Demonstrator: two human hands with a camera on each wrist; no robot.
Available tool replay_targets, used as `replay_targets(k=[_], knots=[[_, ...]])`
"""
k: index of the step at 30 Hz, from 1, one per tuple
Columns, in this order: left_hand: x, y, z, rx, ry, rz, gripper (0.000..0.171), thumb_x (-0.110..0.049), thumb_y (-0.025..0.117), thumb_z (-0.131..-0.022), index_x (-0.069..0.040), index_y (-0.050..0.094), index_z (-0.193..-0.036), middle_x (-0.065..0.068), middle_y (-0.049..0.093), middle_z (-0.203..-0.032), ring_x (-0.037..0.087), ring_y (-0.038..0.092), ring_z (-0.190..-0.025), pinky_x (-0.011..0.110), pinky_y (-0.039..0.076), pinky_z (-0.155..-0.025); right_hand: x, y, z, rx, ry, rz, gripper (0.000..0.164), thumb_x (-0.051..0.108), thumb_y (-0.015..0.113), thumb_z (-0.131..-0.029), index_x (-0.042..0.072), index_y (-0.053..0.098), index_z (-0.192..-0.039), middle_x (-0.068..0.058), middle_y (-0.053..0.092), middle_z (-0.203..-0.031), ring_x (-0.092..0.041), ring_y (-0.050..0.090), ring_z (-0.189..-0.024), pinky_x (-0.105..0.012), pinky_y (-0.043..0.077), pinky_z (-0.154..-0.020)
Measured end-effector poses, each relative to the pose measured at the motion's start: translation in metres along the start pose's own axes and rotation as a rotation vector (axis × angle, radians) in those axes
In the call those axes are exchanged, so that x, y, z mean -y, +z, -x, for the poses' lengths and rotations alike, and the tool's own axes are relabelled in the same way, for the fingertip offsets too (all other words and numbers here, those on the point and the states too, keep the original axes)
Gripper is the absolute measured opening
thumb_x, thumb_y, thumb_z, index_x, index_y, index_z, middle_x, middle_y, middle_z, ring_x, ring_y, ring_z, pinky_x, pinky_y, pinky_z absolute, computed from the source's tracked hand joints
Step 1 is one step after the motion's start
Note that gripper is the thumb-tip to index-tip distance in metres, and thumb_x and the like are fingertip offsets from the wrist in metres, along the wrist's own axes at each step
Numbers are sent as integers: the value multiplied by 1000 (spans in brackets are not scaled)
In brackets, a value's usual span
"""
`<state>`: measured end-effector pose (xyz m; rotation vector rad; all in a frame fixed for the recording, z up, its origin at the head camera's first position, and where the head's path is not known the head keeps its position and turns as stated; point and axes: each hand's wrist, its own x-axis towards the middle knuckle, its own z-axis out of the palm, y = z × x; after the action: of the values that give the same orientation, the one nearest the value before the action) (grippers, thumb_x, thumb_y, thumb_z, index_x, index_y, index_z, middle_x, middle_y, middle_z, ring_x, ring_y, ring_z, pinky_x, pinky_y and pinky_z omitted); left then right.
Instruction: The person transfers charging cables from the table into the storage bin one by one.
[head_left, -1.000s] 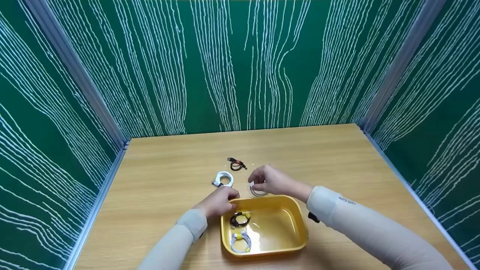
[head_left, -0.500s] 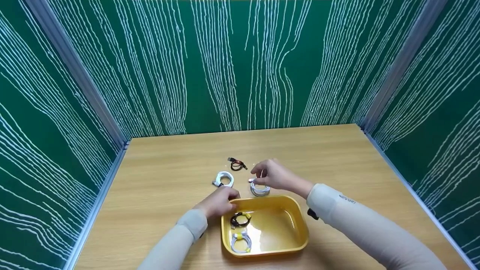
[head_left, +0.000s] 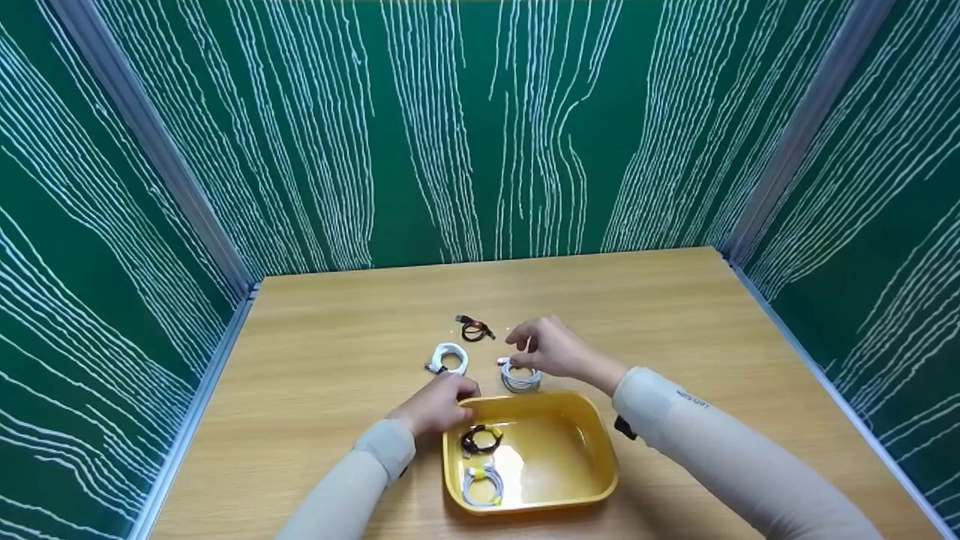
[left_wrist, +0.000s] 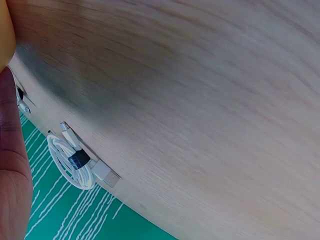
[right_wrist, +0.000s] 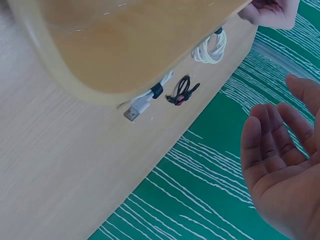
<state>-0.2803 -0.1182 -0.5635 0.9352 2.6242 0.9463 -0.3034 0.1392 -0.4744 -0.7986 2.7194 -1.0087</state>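
My left hand (head_left: 439, 403) grips the rim of a yellow plastic bin (head_left: 602, 457) at its back left corner. Just beyond the bin's back edge lies a coiled white USB cable (head_left: 521, 386), strapped in black as the right wrist view shows. Over that coil hovers my right hand (head_left: 553, 349), its fingers loosely bent around nothing, with thumb and fingertips apart. Another coiled white cable (head_left: 450, 358) with a black strap (left_wrist: 79, 158) lies right behind my left hand. Farther back is a small black cable (head_left: 474, 328) with a red tie.
Inside the bin, along its left side, rest a black cable (head_left: 480, 439) and a pale coiled cable (head_left: 482, 484), both with yellow ties. The wooden table (head_left: 322, 337) ends at green walls (head_left: 420, 150) with white streaks, framed by metal posts.
My right hand has let go of the white USB cable and moved slightly up and to the right, uncovering the coil on the table. The left hand and bin have stayed put.
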Motion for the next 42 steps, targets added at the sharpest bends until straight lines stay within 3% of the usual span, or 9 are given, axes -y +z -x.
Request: replay_targets(k=[13,22,33,42], knots=[[1,1,0,15,-30,7,11,-3,76,-88,-12,72,-84,-7,64,-84,8,55,-84,30,51,-86,-21,8,-2,33,58,21,30,12,86,-92,1,79,-120,-19,77,-110,-18,64,-85,-34,59,-77],[1,1,1,3,11,-6,9,0,74,-86,-8,71,-85,-7,61,-82,7,52,-83,27,49,-82,-29,13,-1,43,93,85,35,15,87,-92,4,78,-124,-14,76,-112,-20,66,-90,-40,62,-83],[1,1,1,12,-20,14,10,-1,74,-88,-11,71,-84,-8,62,-83,8,54,-83,29,50,-83,-39,20,-2,51,102,92,38,12,87,-91,-1,77,-124,-20,78,-119,-32,71,-104,-49,61,-95],[-1,-1,1,26,-57,27,11,-3,73,-88,-13,71,-84,-9,61,-83,8,54,-83,29,51,-83,-45,23,-4,64,156,102,38,19,85,-94,2,77,-127,-17,76,-124,-31,69,-109,-52,59,-102]])
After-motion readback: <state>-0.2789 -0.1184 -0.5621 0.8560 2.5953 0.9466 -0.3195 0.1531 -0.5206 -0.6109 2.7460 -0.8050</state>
